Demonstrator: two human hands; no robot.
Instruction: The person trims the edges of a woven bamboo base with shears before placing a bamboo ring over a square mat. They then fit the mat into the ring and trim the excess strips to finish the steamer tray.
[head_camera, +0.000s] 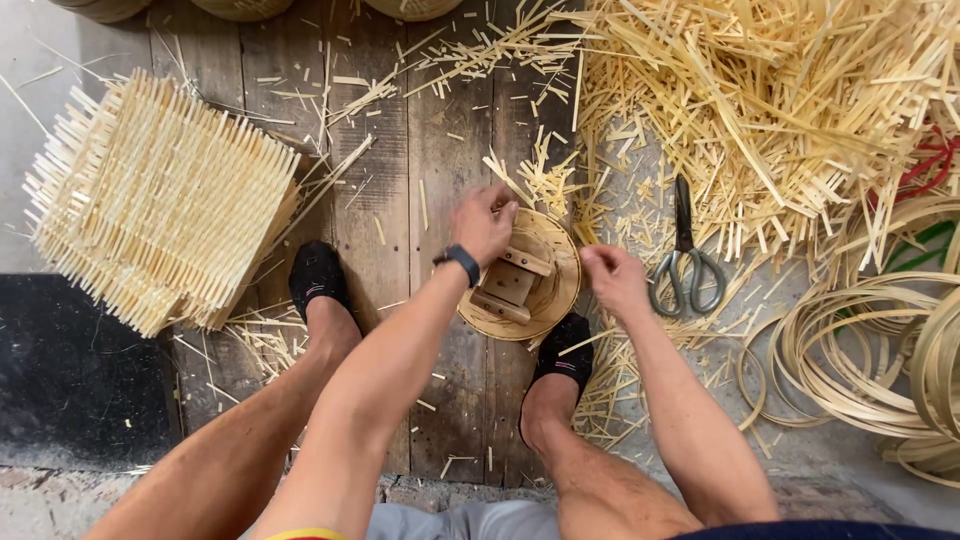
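Note:
A round bamboo tray (553, 300) with a small wooden block frame (512, 282) inside rests on the wooden floor between my feet. My left hand (483, 224), with a dark watch on its wrist, grips the tray's upper rim. At the tray's right edge my right hand (612, 278) has its fingers pinched together; whether a thin strip is in them cannot be made out. My right foot in a black sock (562, 362) touches the tray's lower rim.
A stack of woven bamboo mats (160, 200) lies at the left. Grey scissors (686, 262) lie just right of my right hand. A big heap of bamboo strips (780, 110) fills the upper right, and coiled bamboo hoops (870, 360) lie at the right.

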